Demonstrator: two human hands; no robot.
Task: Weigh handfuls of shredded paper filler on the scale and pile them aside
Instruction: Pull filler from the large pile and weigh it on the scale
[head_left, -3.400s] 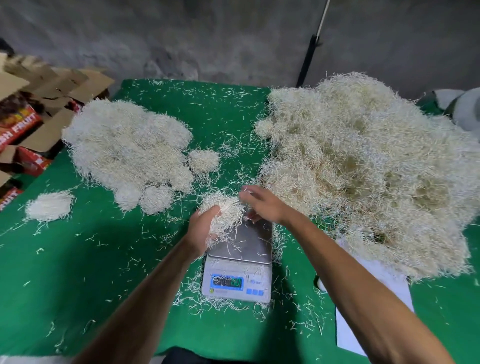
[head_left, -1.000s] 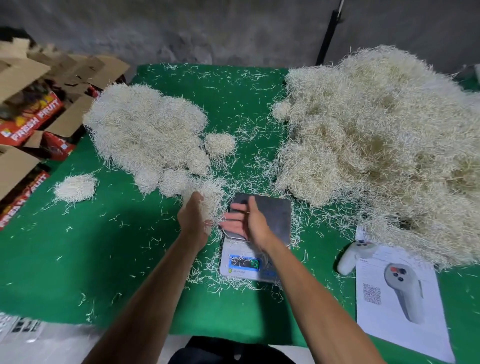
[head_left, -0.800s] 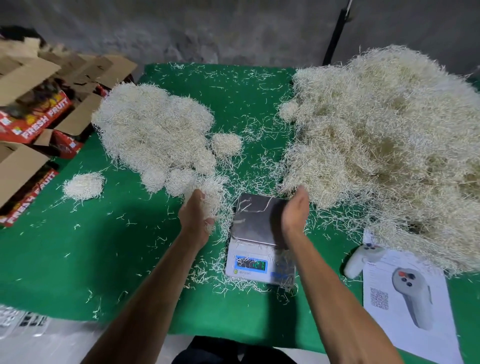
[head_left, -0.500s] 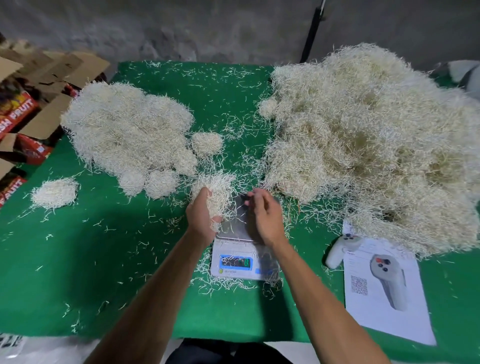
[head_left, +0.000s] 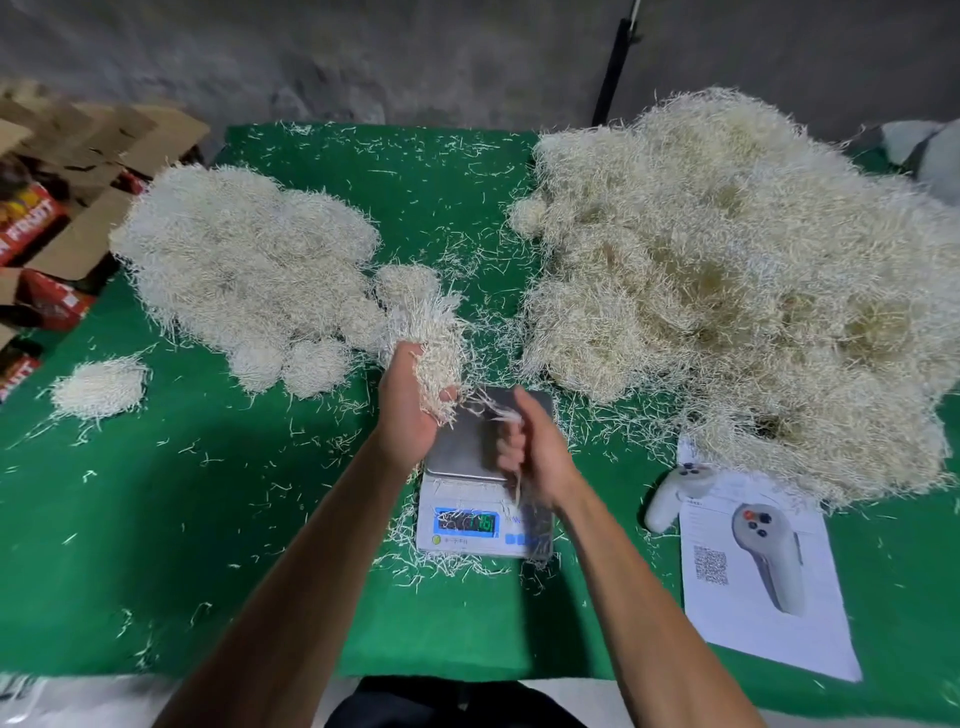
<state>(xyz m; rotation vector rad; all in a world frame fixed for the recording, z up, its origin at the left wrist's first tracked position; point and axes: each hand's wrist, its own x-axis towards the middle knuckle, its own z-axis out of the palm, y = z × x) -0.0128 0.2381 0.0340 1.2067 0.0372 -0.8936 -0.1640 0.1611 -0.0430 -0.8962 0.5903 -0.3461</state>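
My left hand (head_left: 410, 410) grips a handful of shredded paper (head_left: 431, 343) just left of and above the scale (head_left: 485, 499), whose steel platform (head_left: 462, 447) is almost bare and whose display is lit. My right hand (head_left: 530, 452) hovers over the platform, blurred, its fingers curled round a few loose strands (head_left: 493, 408). A big heap of filler (head_left: 727, 291) fills the right side of the green table (head_left: 182, 519). The pile of weighed clumps (head_left: 244, 270) lies at the left.
One separate small clump (head_left: 98, 387) sits at the far left. A white controller (head_left: 675, 491) and a printed sheet (head_left: 758, 582) lie right of the scale. Cardboard fruit boxes (head_left: 47, 223) stand beyond the table's left edge. A black pole (head_left: 615, 67) leans on the back wall.
The left hand lifted the handful off the scale and holds it beside the platform. The right hand swept over the platform and now holds a few stray strands.
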